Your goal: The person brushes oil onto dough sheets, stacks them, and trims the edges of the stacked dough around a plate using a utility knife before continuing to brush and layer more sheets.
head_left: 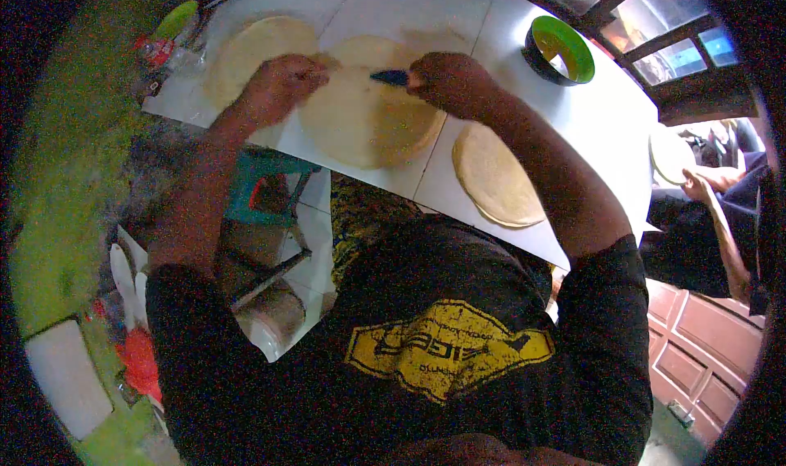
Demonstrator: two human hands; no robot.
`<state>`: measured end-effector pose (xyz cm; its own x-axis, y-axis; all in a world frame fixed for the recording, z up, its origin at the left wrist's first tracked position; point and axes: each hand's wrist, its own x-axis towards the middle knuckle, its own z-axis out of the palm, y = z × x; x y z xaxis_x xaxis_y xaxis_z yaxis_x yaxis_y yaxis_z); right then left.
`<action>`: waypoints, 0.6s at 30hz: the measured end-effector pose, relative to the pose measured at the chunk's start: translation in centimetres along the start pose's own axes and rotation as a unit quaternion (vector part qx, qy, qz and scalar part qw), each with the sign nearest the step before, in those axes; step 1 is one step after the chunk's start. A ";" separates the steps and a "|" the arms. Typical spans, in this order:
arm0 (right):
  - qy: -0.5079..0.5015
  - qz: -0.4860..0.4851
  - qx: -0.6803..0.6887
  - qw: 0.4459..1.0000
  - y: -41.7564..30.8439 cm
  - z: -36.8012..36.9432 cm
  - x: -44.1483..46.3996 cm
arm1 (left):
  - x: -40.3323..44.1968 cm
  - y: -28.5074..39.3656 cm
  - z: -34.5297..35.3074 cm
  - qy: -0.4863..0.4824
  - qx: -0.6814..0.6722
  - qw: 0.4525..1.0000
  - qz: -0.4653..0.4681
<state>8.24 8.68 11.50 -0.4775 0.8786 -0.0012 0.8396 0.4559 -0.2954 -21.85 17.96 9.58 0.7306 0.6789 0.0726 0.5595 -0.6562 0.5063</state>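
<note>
A large round sheet of dough (pixel 360 130) lies flat on the white tiled table, reaching its front edge. My right hand (pixel 454 81) is closed around a small tool with a dark blue tip (pixel 389 77), possibly a brush, over the upper right of this sheet. On the other side, my left hand (pixel 288 85) has its fingers pinched together between the middle sheet and another round dough sheet (pixel 266 45). What that hand holds, if anything, cannot be made out. A smaller stack of flat rounds (pixel 495 175) sits under my right forearm.
Toward the back right stands a green bowl (pixel 583 61) with yellowish liquid and a pale item inside. Bottles and a green object (pixel 176 20) crowd the left end of the table (pixel 606 130). At the far right another person's hand (pixel 700 184) holds a pale round thing.
</note>
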 end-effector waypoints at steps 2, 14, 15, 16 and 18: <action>-0.003 0.017 0.018 1.000 1.6 -1.0 1.5 | 2.5 -0.3 -1.9 0.009 -0.009 1.000 -0.015; 0.169 0.084 0.008 0.982 4.7 -13.4 0.8 | 9.3 11.8 -12.5 0.051 -0.113 0.984 -0.127; 0.177 0.120 0.006 0.977 4.3 -14.2 -0.3 | 9.4 13.5 -12.3 0.040 -0.122 0.985 -0.115; 0.175 0.136 0.000 0.975 3.5 -15.4 -2.4 | 9.3 15.4 -11.9 0.061 -0.103 0.987 -0.105; 0.134 0.173 0.042 0.975 1.9 -17.3 -5.9 | 10.6 17.3 -10.1 0.074 -0.090 0.989 -0.086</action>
<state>17.09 6.86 27.46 -0.0753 0.9884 0.1318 0.9092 0.1223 -0.3980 -8.37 17.15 27.76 0.5578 0.8250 0.0907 0.5816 -0.4665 0.6664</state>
